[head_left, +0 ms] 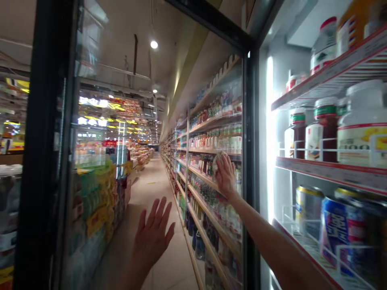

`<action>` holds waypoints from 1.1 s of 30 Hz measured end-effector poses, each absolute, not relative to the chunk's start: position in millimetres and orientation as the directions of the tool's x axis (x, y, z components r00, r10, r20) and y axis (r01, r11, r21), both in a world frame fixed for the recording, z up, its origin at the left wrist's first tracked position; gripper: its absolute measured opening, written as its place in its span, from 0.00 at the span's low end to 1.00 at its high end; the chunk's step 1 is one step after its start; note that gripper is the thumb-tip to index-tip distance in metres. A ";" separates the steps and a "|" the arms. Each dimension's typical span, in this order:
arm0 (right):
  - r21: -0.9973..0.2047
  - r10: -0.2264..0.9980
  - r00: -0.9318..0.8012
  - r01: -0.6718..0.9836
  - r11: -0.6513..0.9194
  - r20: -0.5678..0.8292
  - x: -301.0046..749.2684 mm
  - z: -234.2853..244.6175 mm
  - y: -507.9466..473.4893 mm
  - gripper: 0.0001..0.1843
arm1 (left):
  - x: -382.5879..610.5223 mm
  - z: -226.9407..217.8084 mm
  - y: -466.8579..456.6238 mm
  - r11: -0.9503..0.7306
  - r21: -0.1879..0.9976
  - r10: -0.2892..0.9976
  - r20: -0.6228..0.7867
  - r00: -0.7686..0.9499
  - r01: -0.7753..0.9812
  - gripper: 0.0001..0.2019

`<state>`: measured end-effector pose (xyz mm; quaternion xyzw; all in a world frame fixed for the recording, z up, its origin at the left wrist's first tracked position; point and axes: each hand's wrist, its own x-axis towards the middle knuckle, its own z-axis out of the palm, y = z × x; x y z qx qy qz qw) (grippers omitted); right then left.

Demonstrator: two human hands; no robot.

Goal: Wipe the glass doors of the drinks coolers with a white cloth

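A glass door [48, 133] with a black frame stands swung open in front of me. My right hand [225, 175] lies on the glass near the hinge side, fingers stretched upward, pressing a crumpled greyish cloth [215, 166] against it. Most of the cloth is hidden behind the fingers. Lower and to the left, my left hand [153, 233] is raised with its fingers apart and nothing in it. Whether it touches the glass, I cannot tell.
On the right, lit cooler shelves [320, 164] hold bottles, jars and cans [335, 225] behind wire guards. Through the glass show a long aisle floor [151, 173], shelves of bottles and stacked packaged goods [99, 201]. Ceiling lamps [154, 44] hang above.
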<state>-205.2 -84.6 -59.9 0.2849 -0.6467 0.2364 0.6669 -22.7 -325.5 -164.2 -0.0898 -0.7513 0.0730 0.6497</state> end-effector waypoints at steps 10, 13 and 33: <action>0.074 -0.054 0.049 -0.684 0.726 0.997 -208.8 -8.8 -78.7 0.25 | -23.0 -163.8 -324.9 0.974 -0.225 0.226 0.966 -0.123 0.022 0.29; 0.138 -0.159 0.032 -0.682 0.718 0.987 -207.8 -2.0 -73.2 0.25 | -22.7 -163.8 -325.7 0.967 -0.256 0.255 0.959 -0.120 0.014 0.30; -0.063 0.150 0.066 -0.692 0.719 0.986 -198.4 41.2 -100.2 0.26 | -20.7 -164.3 -322.9 0.966 -0.258 0.258 0.963 -0.083 0.004 0.29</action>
